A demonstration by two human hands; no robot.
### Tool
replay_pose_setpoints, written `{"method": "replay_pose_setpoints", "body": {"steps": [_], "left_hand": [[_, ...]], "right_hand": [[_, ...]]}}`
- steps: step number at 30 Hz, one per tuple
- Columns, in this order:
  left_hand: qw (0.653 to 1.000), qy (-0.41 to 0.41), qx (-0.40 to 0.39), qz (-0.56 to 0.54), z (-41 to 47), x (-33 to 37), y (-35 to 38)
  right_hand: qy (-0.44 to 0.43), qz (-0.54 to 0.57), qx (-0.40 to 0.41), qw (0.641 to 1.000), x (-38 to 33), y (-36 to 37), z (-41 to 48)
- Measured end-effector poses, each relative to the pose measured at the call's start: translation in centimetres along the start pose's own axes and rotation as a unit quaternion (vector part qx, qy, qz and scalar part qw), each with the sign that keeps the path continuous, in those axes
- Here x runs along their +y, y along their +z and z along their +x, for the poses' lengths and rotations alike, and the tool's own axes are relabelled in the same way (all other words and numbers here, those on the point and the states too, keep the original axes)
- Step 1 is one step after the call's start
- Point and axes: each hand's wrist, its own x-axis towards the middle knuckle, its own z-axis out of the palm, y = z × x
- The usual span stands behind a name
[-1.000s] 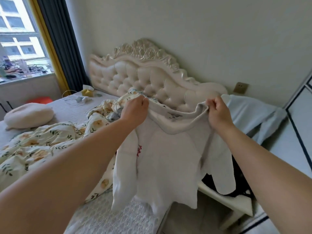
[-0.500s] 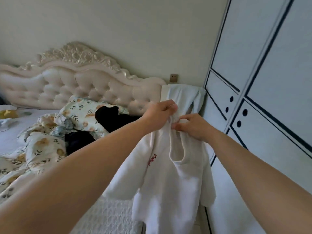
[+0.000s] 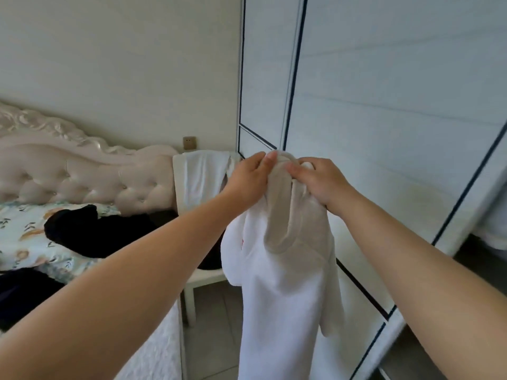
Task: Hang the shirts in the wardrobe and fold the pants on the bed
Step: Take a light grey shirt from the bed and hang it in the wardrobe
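A white shirt (image 3: pixel 285 286) with a beige collar and a small red mark hangs in front of me, bunched at the top. My left hand (image 3: pixel 249 179) grips the collar from the left. My right hand (image 3: pixel 321 182) grips it from the right, and the two hands sit close together. Behind the shirt stands the white wardrobe (image 3: pixel 384 105) with dark trim lines; a dark open gap shows at its right edge. Dark garments (image 3: pixel 93 231) lie on the bed (image 3: pixel 24 229) at the left.
A white chair (image 3: pixel 203 176) with a pale garment draped over its back stands between the bed and the wardrobe. The tufted headboard (image 3: pixel 82 171) runs along the wall. Grey tiled floor (image 3: pixel 214 325) shows below the chair.
The view has swung right from the bed to the wardrobe. My hands have come together at the collar, so the spread shirt now hangs bunched and narrow.
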Motion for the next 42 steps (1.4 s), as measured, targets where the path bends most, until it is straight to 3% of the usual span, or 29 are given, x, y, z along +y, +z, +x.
{"method": "replay_pose_setpoints", "body": {"steps": [4, 8, 12, 26, 36, 42], "left_hand": [[0.999, 0.035, 0.032, -0.005, 0.4, 3.1, 3.2], [0.990, 0.120, 0.059, 0.042, 0.0, 7.1, 6.7], [0.978, 0.181, 0.062, 0.084, -0.3, 12.0, 9.9], [0.941, 0.331, 0.067, -0.016, -1.4, 30.6, 21.3], [0.941, 0.323, 0.005, -0.095, -0.9, 38.6, 30.8], [0.932, 0.343, -0.032, -0.115, 0.1, 43.1, 36.1]], "right_hand": [[-0.037, -0.041, 0.106, 0.993, -0.7, -3.4, -2.4], [-0.063, -0.065, 0.186, 0.978, -1.8, -8.0, -4.9], [-0.084, -0.067, 0.239, 0.965, -2.7, -13.0, -7.3], [-0.151, -0.163, 0.384, 0.896, -10.0, -32.8, -13.8], [-0.128, -0.238, 0.444, 0.854, -9.3, -44.8, -18.4], [-0.092, -0.296, 0.506, 0.805, -8.6, -50.8, -20.0]]}}
